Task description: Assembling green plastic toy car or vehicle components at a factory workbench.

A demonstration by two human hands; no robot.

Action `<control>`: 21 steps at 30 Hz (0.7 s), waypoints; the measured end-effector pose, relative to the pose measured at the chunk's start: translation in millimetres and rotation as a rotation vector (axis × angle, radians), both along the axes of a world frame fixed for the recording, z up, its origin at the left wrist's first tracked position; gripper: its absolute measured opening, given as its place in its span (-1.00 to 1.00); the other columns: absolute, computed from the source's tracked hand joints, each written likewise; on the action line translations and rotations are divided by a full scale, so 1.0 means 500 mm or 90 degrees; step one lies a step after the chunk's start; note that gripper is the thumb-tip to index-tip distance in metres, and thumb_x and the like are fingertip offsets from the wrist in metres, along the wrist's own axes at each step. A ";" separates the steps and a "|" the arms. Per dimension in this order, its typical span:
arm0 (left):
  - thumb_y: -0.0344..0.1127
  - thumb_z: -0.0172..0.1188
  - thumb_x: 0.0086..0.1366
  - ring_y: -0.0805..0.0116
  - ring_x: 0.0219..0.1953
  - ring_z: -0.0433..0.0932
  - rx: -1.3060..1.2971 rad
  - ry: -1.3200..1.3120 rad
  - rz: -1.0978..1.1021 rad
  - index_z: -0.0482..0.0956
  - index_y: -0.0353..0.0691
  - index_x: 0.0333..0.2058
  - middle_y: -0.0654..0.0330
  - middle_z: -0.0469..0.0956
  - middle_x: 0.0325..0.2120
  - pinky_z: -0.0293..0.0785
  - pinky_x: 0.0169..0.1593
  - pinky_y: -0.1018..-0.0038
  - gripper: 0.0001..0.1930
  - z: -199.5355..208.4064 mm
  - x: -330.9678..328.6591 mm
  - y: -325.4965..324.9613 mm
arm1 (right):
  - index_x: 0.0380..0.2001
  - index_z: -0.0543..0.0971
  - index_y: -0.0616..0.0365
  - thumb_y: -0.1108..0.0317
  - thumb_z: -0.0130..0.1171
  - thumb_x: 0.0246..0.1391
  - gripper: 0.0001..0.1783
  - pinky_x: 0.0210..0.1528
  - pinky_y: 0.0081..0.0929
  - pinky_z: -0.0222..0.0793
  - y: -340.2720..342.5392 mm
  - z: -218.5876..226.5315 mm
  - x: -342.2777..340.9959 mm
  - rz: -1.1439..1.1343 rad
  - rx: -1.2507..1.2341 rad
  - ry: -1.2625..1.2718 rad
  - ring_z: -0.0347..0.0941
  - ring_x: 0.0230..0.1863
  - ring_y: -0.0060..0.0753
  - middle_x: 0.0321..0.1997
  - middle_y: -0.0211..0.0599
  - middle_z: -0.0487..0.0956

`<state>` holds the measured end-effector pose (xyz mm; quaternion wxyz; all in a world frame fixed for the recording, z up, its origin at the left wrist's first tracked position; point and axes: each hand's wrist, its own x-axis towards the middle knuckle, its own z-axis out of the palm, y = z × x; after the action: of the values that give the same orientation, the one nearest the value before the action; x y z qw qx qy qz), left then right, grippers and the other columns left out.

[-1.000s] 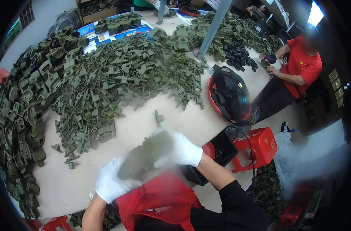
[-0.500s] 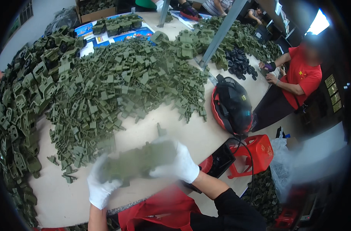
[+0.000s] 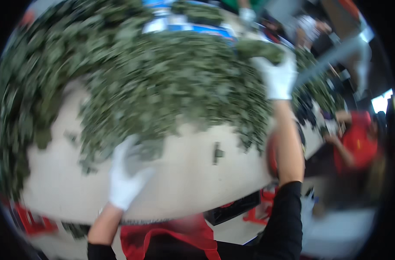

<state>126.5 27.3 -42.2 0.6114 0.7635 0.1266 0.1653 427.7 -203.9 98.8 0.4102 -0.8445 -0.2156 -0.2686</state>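
At far left, a bank of green pieces [image 3: 20,117] lines the worktop [image 3: 184,182]; blur obscures individual shapes. Next, the left hand [image 3: 124,184], white-gloved, is over the front area with its grip spread, thumb well apart from fingers; a blurred green clump [image 3: 150,149] is just beside the fingers, contact not confirmed. Beyond it, a broad heap of small green parts [image 3: 184,82] covers the middle. One loose green piece [image 3: 217,153] lies alone, apart from the heap. Further right, the right hand [image 3: 279,78], also gloved, extends to a larger green body [image 3: 260,50] near the heap's far right side; the glove overlaps its near edge, but whether the grip pinches it or merely rests there cannot be told. By judgement, this body is moulded plastic: light, stiff and not readily dented, though any thin projections could snap under side load. Smooth faces may slip slightly against glove fabric. Advised hold: across the narrower width at mid-length, thumb opposing fingers, pressure moderate. The surrounding parts appear loose and may slide if pressed. At far right, a co-worker in a red shirt [image 3: 360,141] is present.
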 end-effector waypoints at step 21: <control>-0.36 0.24 0.07 -0.14 -0.30 0.58 0.266 -0.123 0.071 0.51 -0.30 -0.18 -0.15 0.56 -0.26 0.53 -0.25 0.11 -0.69 -0.078 -0.013 0.006 | 0.14 0.41 0.14 0.21 0.51 -0.23 -0.19 0.03 -0.25 0.48 0.864 -0.201 -0.270 0.375 0.172 0.636 0.47 0.04 -0.16 0.10 -0.10 0.50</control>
<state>120.0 30.3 -81.0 0.4391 0.8458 0.0726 0.2941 292.6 228.2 -1.9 0.6233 -0.7134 -0.1857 0.2610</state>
